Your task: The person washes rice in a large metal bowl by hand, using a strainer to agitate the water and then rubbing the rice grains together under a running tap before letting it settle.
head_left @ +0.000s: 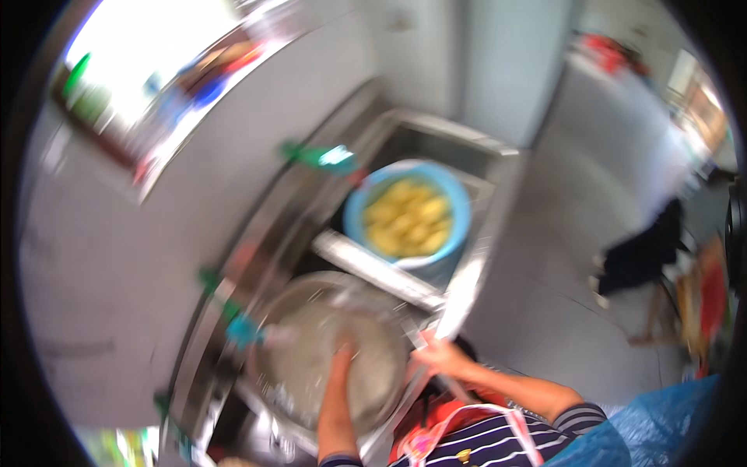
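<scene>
The view is motion-blurred. My left hand (pixel 342 350) is down in a large metal basin (pixel 282 354) of cloudy water, its fingers hidden under the surface. My right hand (pixel 440 354) is at the basin's right side, by the steel sink's edge; its fingers are smeared and I cannot tell what they hold. Just beyond the basin, a blue plastic bowl (pixel 457 194) of peeled yellow pieces, perhaps potatoes, sits in the farther sink compartment (pixel 498 156). Green-handled taps (pixel 311 156) line the back of the steel sink.
A window sill (pixel 222 93) with assorted items is at the upper left. A gray floor (pixel 545 288) runs along the right. There, dark clothing (pixel 638 253), possibly someone's legs, is beside a wooden stool or chair (pixel 661 311). Blue plastic sheeting (pixel 661 428) is at the lower right.
</scene>
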